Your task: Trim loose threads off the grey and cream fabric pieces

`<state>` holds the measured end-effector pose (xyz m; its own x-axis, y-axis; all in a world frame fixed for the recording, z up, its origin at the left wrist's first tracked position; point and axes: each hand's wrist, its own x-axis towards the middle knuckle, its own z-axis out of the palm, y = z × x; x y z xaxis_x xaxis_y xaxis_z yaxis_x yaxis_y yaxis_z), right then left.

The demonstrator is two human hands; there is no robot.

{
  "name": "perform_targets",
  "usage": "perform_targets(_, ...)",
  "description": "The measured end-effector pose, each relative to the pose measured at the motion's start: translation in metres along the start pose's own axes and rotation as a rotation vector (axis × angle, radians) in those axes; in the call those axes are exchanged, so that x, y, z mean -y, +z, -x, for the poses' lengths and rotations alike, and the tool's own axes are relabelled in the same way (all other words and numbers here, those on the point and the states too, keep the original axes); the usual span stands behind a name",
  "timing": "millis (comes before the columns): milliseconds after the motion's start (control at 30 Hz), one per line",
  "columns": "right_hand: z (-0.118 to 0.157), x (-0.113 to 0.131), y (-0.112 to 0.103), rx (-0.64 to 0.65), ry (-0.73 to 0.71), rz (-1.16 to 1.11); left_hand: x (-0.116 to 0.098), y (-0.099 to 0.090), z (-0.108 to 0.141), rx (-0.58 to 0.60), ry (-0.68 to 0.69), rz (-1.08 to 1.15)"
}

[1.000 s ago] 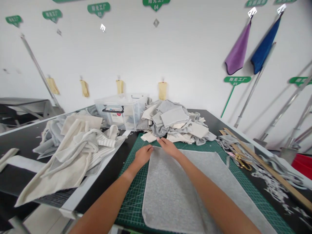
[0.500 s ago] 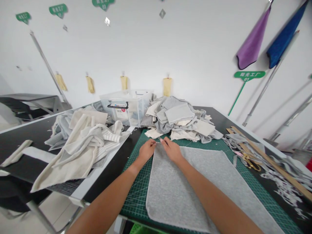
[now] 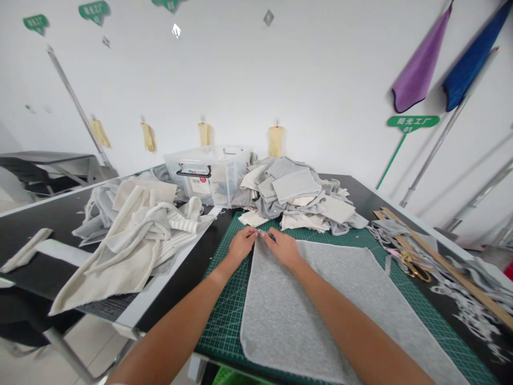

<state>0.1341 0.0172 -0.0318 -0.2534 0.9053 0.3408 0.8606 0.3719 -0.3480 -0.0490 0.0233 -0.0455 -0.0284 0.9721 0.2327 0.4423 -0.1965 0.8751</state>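
Corner snag risk, grey cloth flat on green mat.
Left hand pinches its far-left corner; right hand grips dark sliver there, too small to identify. If sharp, could nick the edge; uneven tugging could skew cloth.

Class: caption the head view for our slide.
Left hand and right hand at the corner of a grey cloth, green mat beneath.

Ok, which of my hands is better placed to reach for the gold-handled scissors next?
Probably your right hand: it's nearer the scissors, which lie right of the gray cloth. Your left hand is farther off, by the cloth's corner.
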Motion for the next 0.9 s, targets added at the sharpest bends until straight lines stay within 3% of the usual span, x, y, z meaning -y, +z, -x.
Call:
perform_targets(200, 0.0014, 0.0014, -0.0011, 0.014, 0.002, 0.029, 0.0029, 0.0014, 0.0005, 0.053, 0.002, 0.099)
perform_targets(600, 0.0021, 0.0059, -0.0069, 0.072, -0.009, 0.036, 0.0061, 0.0041, 0.0007, 0.043, -0.034, 0.089)
perform_targets(767, 0.0027, 0.0048, -0.0055, 0.051, 0.013, -0.018, 0.005, 0.0046, 0.001, 0.03, -0.047, 0.057)
perform_targets(900, -0.0006, -0.0013, -0.0041, -0.016, 0.111, -0.131, 0.0038, 0.0035, 0.0008, 0.05, -0.026, 0.091)
